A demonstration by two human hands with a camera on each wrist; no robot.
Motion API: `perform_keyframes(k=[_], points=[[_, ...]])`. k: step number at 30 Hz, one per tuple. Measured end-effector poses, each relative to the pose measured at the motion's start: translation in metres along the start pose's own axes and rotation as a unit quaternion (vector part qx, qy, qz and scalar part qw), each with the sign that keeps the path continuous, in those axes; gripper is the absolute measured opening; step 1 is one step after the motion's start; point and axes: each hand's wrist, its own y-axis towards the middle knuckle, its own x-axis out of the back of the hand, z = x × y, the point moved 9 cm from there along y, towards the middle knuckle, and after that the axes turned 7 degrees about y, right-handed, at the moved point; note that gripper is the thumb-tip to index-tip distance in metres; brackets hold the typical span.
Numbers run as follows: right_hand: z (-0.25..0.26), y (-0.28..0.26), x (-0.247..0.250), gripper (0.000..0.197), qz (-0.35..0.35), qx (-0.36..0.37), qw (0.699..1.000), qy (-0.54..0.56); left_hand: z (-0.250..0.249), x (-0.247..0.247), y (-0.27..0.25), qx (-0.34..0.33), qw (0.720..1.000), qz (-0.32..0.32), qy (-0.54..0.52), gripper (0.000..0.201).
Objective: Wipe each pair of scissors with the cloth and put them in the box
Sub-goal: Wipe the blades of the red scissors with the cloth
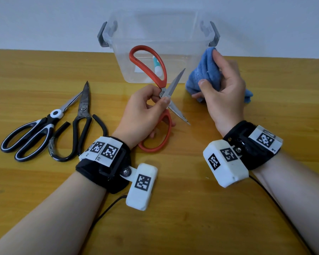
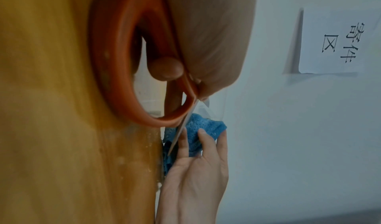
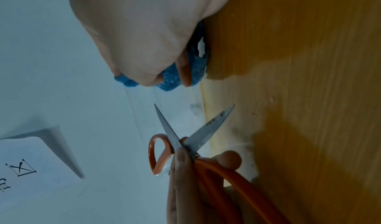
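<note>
My left hand [image 1: 147,107] pinches the red-handled scissors [image 1: 160,78] near their pivot, thumb and fingers round the lower handle loop; the blades stand spread apart. In the right wrist view the red scissors [image 3: 198,139] show both blades splayed. My right hand [image 1: 223,87] grips a bunched blue cloth [image 1: 204,74], just right of the blades and apart from them. The same cloth [image 2: 198,133] appears behind one blade in the left wrist view. A clear plastic box [image 1: 158,30] with grey latches stands at the back centre.
Black-and-white scissors [image 1: 33,133] and dark all-metal scissors with black handles [image 1: 81,115] lie on the wooden table [image 1: 191,218] at the left. A small white and teal object [image 1: 157,66] lies inside the box. A wall with a paper sign [image 2: 334,40] rises behind.
</note>
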Motion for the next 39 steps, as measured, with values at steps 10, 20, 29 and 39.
perform_keyframes(k=[10,20,29,39], points=[[-0.002,-0.001,0.0,0.025,-0.006,-0.049,0.995,0.083,-0.006,-0.001,-0.004,-0.004,1.0,0.004,-0.028,0.015],[-0.014,-0.012,-0.032,0.056,0.116,-0.166,0.956,0.212,-0.003,0.004,-0.002,0.001,0.998,-0.015,-0.055,0.018],[-0.026,-0.011,-0.028,0.029,0.103,-0.176,0.965,0.166,-0.01,0.0,-0.005,-0.008,0.998,0.009,-0.065,0.017],[-0.019,-0.014,-0.036,0.022,0.16,-0.123,0.969,0.145,-0.001,0.005,-0.001,0.004,0.999,-0.028,-0.044,0.026]])
